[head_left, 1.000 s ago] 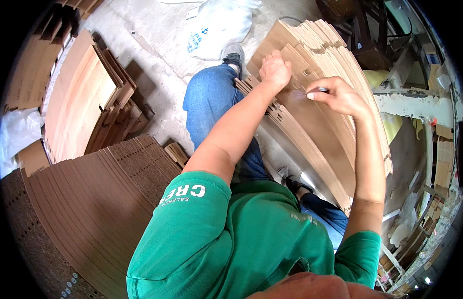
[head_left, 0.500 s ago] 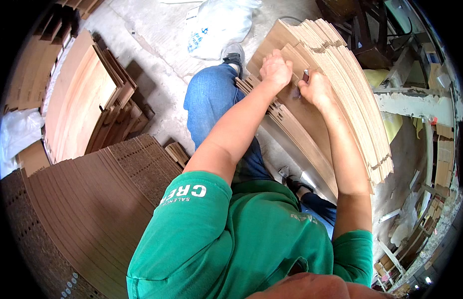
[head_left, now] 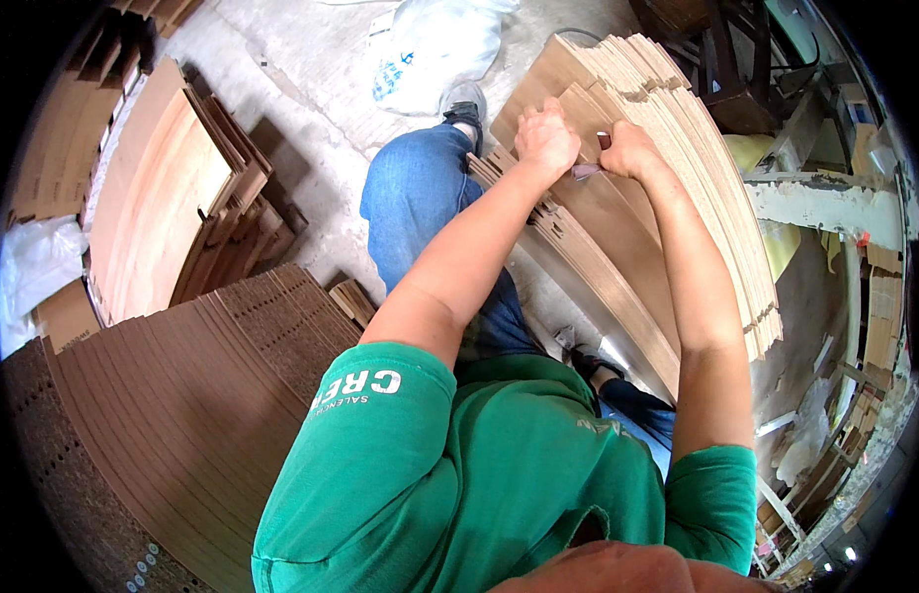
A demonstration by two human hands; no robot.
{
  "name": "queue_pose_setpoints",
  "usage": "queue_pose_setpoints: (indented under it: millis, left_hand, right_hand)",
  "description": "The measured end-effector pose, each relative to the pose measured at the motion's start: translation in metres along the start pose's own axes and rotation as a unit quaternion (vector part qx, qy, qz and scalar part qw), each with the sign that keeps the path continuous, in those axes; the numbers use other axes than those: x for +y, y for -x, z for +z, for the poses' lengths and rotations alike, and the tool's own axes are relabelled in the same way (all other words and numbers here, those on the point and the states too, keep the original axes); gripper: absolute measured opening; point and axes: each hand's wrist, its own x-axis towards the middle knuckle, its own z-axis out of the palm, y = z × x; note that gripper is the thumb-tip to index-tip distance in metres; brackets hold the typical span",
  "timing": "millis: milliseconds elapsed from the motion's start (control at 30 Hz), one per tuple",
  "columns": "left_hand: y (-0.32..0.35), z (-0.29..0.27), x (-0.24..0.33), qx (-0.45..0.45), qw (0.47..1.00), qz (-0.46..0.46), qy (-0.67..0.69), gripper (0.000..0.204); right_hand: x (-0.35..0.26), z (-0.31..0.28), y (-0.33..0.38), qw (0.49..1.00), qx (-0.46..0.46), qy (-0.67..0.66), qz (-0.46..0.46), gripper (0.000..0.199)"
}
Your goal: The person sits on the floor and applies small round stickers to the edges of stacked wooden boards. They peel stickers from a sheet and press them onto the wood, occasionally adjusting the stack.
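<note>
My left hand point(head_left: 548, 138) is closed over the edge of a thin brown wooden board point(head_left: 617, 222), fingers curled on its far part. Just right of it, my right hand point(head_left: 629, 150) is closed round a small tool point(head_left: 604, 140); a dark reddish end sticks out by the thumb, and a pale pinkish part shows below, close to the board. What kind of tool it is, I cannot make out. The board lies beside a tall stack of similar boards point(head_left: 697, 178) on the right. Several narrower boards point(head_left: 578, 242) rest along its left side.
Leaning wooden panels point(head_left: 148, 198) stand at the left. A large row of brown boards point(head_left: 182, 395) fills the lower left. A white plastic bag point(head_left: 439, 49) lies on the concrete floor point(head_left: 301, 89) ahead. A worn white metal beam point(head_left: 825, 210) runs at the right.
My right hand has shifted slightly up and its forearm has swung a little right. More of the tool's pale part shows between the hands. My left hand has hardly moved.
</note>
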Motion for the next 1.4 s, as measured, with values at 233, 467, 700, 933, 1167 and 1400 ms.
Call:
queue_pose_setpoints:
  millis: [233, 467, 700, 933, 1167, 1400]
  left_hand:
    - [0.001, -0.002, -0.004, -0.006, 1.0, 0.0, -0.009, 0.025]
    - [0.002, -0.001, 0.0, 0.005, 0.999, -0.004, -0.051, 0.025]
    - [0.008, 0.012, 0.013, 0.003, 0.893, 0.417, -0.169, 0.03]
    - [0.043, 0.012, 0.052, -0.097, 0.811, 0.539, -0.206, 0.052]
    - [0.098, 0.065, 0.099, -0.274, 0.698, 0.615, -0.244, 0.049]
    - [0.198, 0.17, 0.165, -0.419, 0.696, 0.526, -0.254, 0.041]
  right_hand:
    - [0.06, -0.003, 0.023, 0.996, 0.065, 0.059, -0.02, 0.018]
    - [0.103, -0.014, 0.071, 0.978, 0.156, -0.137, -0.024, 0.015]
    - [0.22, 0.054, 0.209, 0.779, 0.313, -0.516, 0.172, 0.013]
    - [0.319, 0.153, 0.365, 0.504, 0.521, -0.614, 0.311, 0.016]
    - [0.293, 0.188, 0.353, 0.548, 0.511, -0.591, 0.298, 0.019]
    - [0.284, 0.2, 0.342, 0.731, 0.409, -0.43, 0.339, 0.02]
